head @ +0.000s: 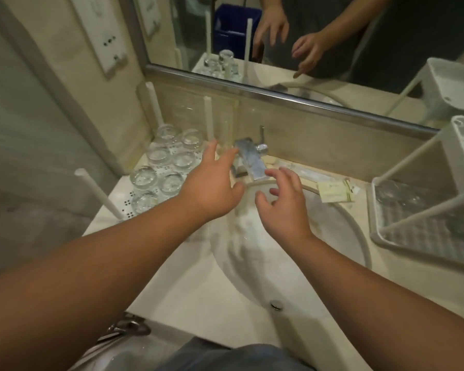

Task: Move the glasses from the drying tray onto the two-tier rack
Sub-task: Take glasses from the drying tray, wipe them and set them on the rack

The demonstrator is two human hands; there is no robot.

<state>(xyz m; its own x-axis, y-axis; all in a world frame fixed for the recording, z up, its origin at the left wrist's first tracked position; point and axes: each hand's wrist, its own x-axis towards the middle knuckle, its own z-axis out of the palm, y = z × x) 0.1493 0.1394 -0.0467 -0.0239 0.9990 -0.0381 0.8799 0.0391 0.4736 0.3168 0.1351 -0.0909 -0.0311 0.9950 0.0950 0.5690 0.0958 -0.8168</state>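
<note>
Both of our forearms fill the lower part of the frame, reaching forward over the white sink point(292, 266). Our left hand point(212, 183) stretches toward the middle left with its fingers straight and spread wide, holding nothing; its fingertips hang near the chrome faucet point(249, 159) and just right of the glasses. Our right hand point(284, 202) floats over the basin at centre frame, fingers loosely curved and apart, also holding nothing.

At middle left, seven clear glasses point(161, 172) stand upside down, packed close in pairs on a white perforated tray point(127, 207) with upright white posts at its corners. This tray sits on the pale tabletop point(198, 295) against the wall.

At the right edge we see another white tiered stand point(386, 231); its lower tray holds a couple of clear glass pieces, too blurred for us to count. A small paper sachet point(335, 191) lies on the tabletop between the faucet and that stand. The mirror point(332, 49) across the upper frame reflects both hands and the glasses.
</note>
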